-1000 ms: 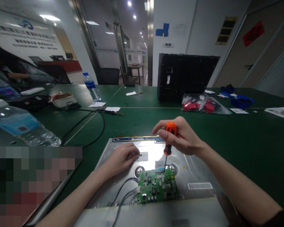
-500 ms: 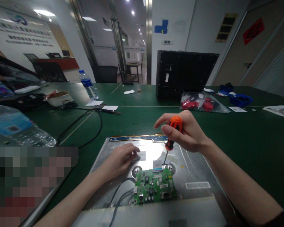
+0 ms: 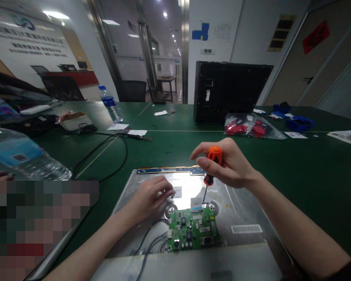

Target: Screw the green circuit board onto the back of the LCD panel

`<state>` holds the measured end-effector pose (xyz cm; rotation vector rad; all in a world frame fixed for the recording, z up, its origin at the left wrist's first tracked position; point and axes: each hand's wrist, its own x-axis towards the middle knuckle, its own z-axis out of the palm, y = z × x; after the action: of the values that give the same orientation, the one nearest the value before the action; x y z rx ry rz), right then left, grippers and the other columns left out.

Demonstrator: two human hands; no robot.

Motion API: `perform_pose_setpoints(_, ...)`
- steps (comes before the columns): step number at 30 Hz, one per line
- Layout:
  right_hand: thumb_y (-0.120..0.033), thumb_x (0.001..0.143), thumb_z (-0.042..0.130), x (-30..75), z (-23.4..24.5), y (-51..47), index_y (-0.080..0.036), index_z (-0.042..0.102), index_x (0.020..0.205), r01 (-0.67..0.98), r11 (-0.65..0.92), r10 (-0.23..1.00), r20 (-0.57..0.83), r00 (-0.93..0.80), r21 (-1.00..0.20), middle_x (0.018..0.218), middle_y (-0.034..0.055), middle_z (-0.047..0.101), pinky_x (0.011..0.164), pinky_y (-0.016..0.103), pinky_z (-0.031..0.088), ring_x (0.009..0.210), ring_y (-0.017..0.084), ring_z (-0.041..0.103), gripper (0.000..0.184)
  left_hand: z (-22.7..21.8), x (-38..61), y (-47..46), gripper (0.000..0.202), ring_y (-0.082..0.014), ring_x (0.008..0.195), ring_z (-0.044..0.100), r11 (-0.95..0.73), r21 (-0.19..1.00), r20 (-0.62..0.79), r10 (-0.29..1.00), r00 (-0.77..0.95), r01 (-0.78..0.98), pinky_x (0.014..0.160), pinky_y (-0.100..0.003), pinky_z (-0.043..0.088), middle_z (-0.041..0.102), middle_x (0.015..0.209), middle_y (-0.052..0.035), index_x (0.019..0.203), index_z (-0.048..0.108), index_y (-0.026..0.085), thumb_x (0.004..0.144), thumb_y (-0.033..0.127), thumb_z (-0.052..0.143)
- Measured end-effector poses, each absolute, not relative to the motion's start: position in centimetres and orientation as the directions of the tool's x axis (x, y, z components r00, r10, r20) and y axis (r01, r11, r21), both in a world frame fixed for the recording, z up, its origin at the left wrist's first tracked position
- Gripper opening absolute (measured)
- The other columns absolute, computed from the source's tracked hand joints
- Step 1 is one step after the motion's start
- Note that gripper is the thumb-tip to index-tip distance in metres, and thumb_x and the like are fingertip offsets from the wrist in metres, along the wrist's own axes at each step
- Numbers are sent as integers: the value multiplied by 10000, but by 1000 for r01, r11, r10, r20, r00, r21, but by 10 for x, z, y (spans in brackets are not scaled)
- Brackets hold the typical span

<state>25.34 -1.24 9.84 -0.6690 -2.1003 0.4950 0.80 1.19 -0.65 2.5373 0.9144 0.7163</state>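
Note:
My right hand (image 3: 229, 164) grips an orange and black screwdriver (image 3: 215, 156) between thumb and fingers, its index finger lifted off the handle. The shaft slants down to the metal panel, its tip near the ribbon cable (image 3: 196, 204) behind the green circuit board (image 3: 192, 230). On the left, my left hand (image 3: 155, 193) hovers low over the metal panel (image 3: 245, 210), fingers curled and pinched together. Something tiny and dark shows at those fingertips, too small to name. Dark cables run from the board's left side, and a blue circuit strip (image 3: 163, 170) lines the panel's far edge.
Beyond the panel stands a black monitor casing (image 3: 231, 91), with a plastic bag of red pieces (image 3: 251, 127) before it. A soldering iron (image 3: 136, 136) and its black cord lie left of centre. Large water bottle (image 3: 26, 152) at left; another person's hand (image 3: 0, 175) beside it.
The view has shifted slightly. My left hand's fingertips have drawn closer together. The screwdriver remains in my right hand, almost unmoved. Another person's hand has appeared at the left edge.

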Motion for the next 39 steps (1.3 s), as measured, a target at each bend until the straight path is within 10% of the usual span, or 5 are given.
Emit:
perform_pose_setpoints(18,-320,875,563,252,96,-11,-136,638,750,312,755,643,560,-522,-577,512,-63,512,485,182,344,462,48,463,235,-9,9,6,161,-150,645,573,-266,865,-117,718,687,425,614,-259,454,632,713,-16,817,640,140,775,295,647)
perform_pose_setpoints(39,-393,883,556,249,95,-12,-144,641,782,334,734,661,510,-551,-590,532,-44,563,486,195,353,469,64,485,282,-4,9,9,110,-122,601,541,-190,876,-235,635,736,444,559,-215,418,626,680,17,804,666,154,717,221,659)
